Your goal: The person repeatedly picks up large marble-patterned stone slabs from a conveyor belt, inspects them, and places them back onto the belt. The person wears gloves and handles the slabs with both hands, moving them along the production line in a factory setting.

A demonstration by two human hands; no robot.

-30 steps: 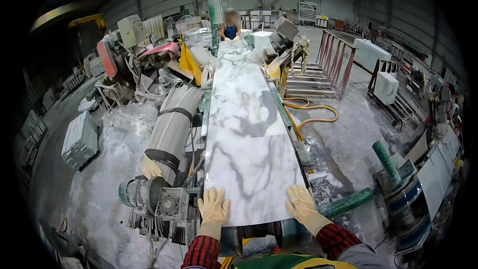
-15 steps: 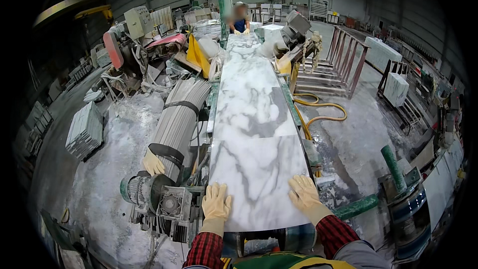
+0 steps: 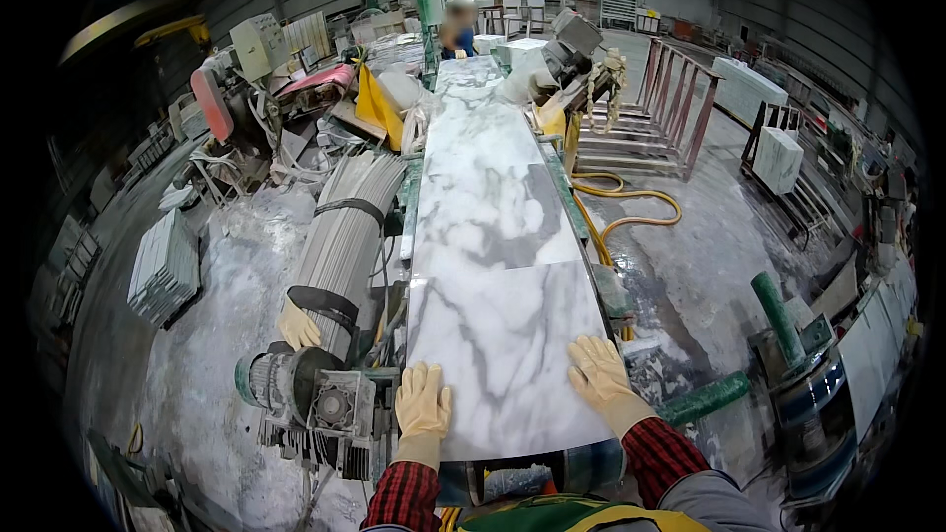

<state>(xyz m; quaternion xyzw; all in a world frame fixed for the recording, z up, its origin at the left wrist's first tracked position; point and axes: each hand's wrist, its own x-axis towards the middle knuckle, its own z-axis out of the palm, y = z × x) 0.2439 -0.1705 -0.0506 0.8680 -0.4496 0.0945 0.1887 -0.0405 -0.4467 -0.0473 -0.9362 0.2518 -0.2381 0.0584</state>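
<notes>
A white marble slab with grey veins (image 3: pixel 507 355) lies flat on the long machine bed directly before me. Its far edge meets a second, more heavily veined marble slab (image 3: pixel 483 217). My left hand (image 3: pixel 424 402), in a cream rubber glove, rests on the near slab's left edge with fingers stretched forward. On the opposite edge, my right hand (image 3: pixel 598 374) lies flat in a matching glove, its fingers slightly spread. Neither hand grips anything; both press or rest on the slab.
Left of the bed stand a grey motor (image 3: pixel 279 379) and a strapped grey bundle (image 3: pixel 340 236) with a loose glove (image 3: pixel 297 325) on it. Right are a green roller (image 3: pixel 705 399), a yellow hose (image 3: pixel 641 222) and a metal rack (image 3: pixel 655 128). A person (image 3: pixel 459 30) stands at the far end.
The whole view has shifted slightly. My hands stay on the near slab's edges. At the far end, the person has turned and leaned to one side.
</notes>
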